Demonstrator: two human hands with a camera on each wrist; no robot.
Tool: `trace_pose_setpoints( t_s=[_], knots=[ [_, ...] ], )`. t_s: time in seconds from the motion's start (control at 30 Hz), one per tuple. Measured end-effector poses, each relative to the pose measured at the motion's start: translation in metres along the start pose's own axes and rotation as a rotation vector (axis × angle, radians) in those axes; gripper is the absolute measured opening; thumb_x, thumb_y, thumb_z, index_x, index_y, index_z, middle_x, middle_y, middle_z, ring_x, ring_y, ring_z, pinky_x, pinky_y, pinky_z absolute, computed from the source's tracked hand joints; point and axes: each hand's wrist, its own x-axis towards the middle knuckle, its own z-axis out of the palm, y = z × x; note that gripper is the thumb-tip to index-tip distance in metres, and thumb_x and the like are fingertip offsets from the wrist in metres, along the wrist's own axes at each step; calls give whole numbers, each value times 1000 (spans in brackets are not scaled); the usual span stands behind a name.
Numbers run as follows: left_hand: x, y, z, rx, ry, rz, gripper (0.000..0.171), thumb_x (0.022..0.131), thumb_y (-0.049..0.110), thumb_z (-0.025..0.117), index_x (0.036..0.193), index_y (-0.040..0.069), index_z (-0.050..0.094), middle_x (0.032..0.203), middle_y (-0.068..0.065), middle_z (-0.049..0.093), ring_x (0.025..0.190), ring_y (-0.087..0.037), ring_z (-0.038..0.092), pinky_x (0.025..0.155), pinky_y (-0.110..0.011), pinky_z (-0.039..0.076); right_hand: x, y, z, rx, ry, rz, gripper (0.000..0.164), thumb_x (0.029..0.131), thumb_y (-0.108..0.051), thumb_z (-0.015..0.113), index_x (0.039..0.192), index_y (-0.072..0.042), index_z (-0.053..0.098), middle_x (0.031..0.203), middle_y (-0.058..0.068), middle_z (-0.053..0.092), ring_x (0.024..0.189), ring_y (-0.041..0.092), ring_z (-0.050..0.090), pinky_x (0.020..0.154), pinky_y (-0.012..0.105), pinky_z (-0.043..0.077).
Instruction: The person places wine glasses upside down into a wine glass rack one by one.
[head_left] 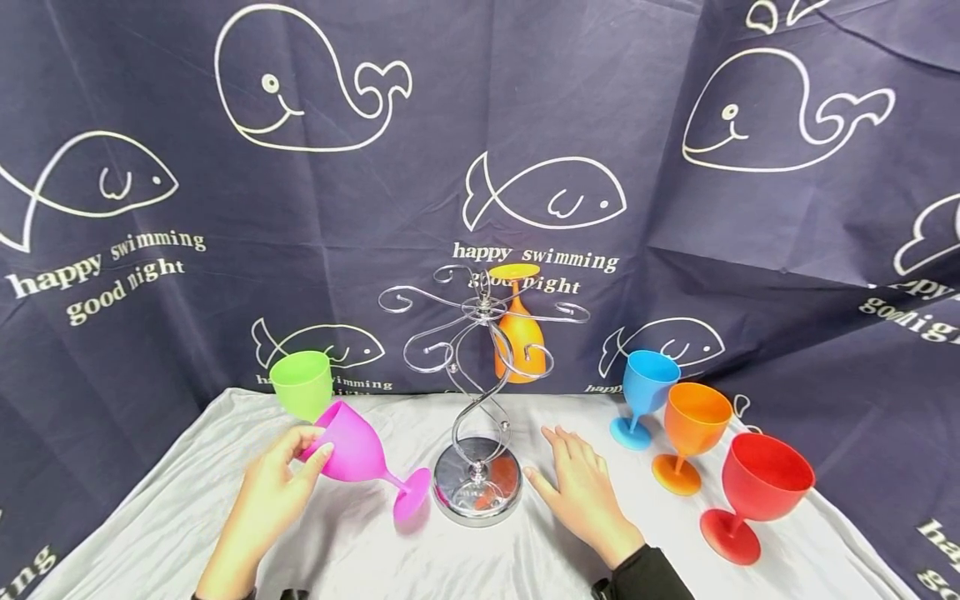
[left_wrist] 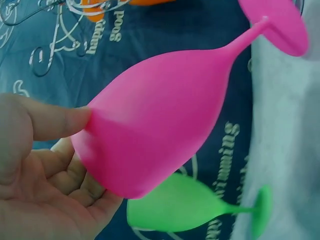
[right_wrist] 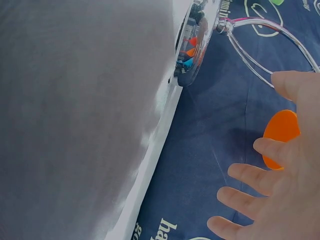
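My left hand (head_left: 273,483) pinches the rim of a magenta goblet (head_left: 348,446) between thumb and fingers. The goblet tilts, its bowl toward the hand and its foot pointing right and down. In the left wrist view the thumb presses the outside of the pink bowl (left_wrist: 155,120). A chrome goblet rack (head_left: 480,400) with curled arms stands in the middle on a round mirrored base. From one arm an orange goblet (head_left: 519,342) hangs upside down by its foot. My right hand (head_left: 581,487) holds nothing, fingers spread, beside the rack's base.
Behind the magenta goblet stands a green goblet (head_left: 302,383). On the right, blue (head_left: 651,382), orange (head_left: 697,417) and red (head_left: 765,475) goblets stand upright in a row. White cloth (head_left: 405,575) covers the table; a dark whale-and-fish curtain (head_left: 420,200) hangs behind.
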Motion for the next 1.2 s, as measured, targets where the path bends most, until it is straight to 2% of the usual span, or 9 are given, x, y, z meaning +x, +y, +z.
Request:
trace_pose_setpoints(
  t_s=[0.1, 0.2, 0.37, 0.5, 0.63, 0.8, 0.97, 1.13, 1.2],
  knots=[
    [-2, -1, 3, -38, -56, -66, 13, 97, 18, 67, 108, 11, 69, 99, -3, 69, 92, -3, 57, 81, -22, 46, 0, 0, 0, 4, -3, 1, 66, 96, -49, 64, 148, -10, 51, 149, 20, 52, 139, 43, 47, 110, 64, 38],
    [-3, -1, 6, -105, -92, -113, 17, 99, 19, 65, 113, 9, 67, 104, -5, 70, 92, 4, 56, 81, -16, 46, 0, 0, 1, 8, -4, 2, 65, 96, -49, 63, 148, -11, 50, 150, 19, 52, 140, 43, 47, 110, 64, 38],
    [-2, -4, 16, -295, -148, -163, 22, 101, 14, 61, 118, 0, 62, 99, -3, 65, 87, 6, 56, 79, -14, 48, -1, 1, 1, 14, -9, 3, 64, 97, -48, 63, 148, -11, 51, 150, 19, 52, 140, 43, 47, 110, 64, 39],
    [-3, -8, 27, -484, -232, -252, 25, 103, 13, 57, 122, -4, 56, 98, 4, 59, 91, 2, 56, 83, -14, 47, -1, 1, 1, 15, -8, 1, 64, 97, -47, 64, 148, -10, 50, 150, 19, 52, 140, 43, 46, 110, 64, 39],
    [-6, -11, 41, -702, -304, -368, 22, 104, 14, 54, 121, 0, 54, 102, 6, 61, 99, 0, 58, 90, -11, 46, 0, 1, 1, 13, -2, -3, 64, 97, -46, 64, 148, -10, 50, 150, 19, 52, 140, 43, 46, 110, 64, 39],
    [-11, -12, 61, -929, -307, -429, 13, 104, 11, 52, 116, 6, 54, 100, 5, 61, 97, -5, 61, 91, -15, 50, -1, 1, 2, 16, -9, -3, 64, 97, -46, 64, 148, -10, 50, 151, 18, 52, 140, 43, 46, 111, 64, 38],
    [-16, -8, 79, -1146, -330, -509, 12, 105, 9, 49, 116, 7, 53, 108, 2, 61, 101, -7, 63, 96, -23, 54, -1, 1, 2, 14, -18, -4, 63, 97, -46, 63, 148, -10, 50, 151, 18, 51, 140, 43, 46, 111, 64, 38],
    [-23, -6, 91, -1461, -522, -484, 21, 109, 9, 39, 113, 17, 58, 114, 6, 65, 110, -7, 62, 104, -24, 51, -1, 1, 2, 18, -26, -4, 63, 97, -46, 63, 148, -10, 50, 152, 19, 51, 141, 42, 45, 110, 64, 39],
    [-26, -4, 95, -1572, -591, -497, 25, 110, 10, 37, 114, 19, 60, 117, 7, 66, 115, -8, 62, 108, -25, 49, -1, 0, 2, 17, -26, -3, 63, 97, -45, 64, 148, -10, 50, 152, 19, 51, 141, 42, 45, 110, 64, 39]
  ],
)
